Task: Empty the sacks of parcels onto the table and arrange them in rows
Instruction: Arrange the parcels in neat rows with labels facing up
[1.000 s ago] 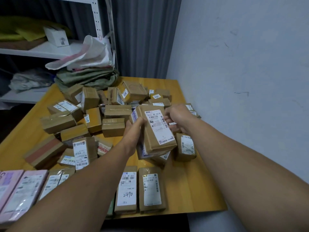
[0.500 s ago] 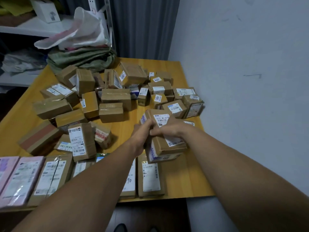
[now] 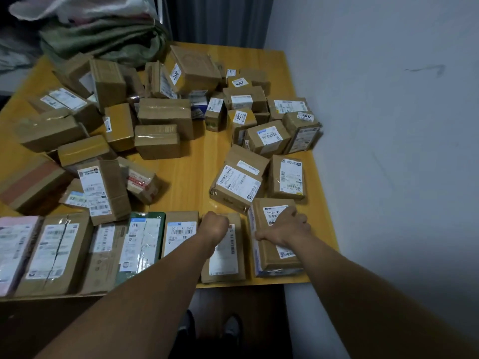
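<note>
A row of flat labelled parcels point(image 3: 59, 252) lines the near edge of the wooden table point(image 3: 189, 174). At the row's right end lies a brown cardboard parcel point(image 3: 272, 252) with a white label, and my right hand point(image 3: 285, 226) grips it from above, fingers curled over its left edge. My left hand point(image 3: 213, 226) is a closed fist resting on the neighbouring parcel point(image 3: 225, 257), holding nothing. A loose heap of cardboard parcels point(image 3: 160, 112) covers the middle and far half of the table.
Empty green and white sacks point(image 3: 103, 35) are piled at the table's far left corner. A white wall point(image 3: 388, 125) runs close along the table's right edge. Two loose parcels point(image 3: 238, 182) lie just beyond my right hand. My shoes point(image 3: 230, 330) show under the table's front edge.
The parcel I held up in both hands has come down onto the table at the right end of the near row. My left hand has let go of it and closed.
</note>
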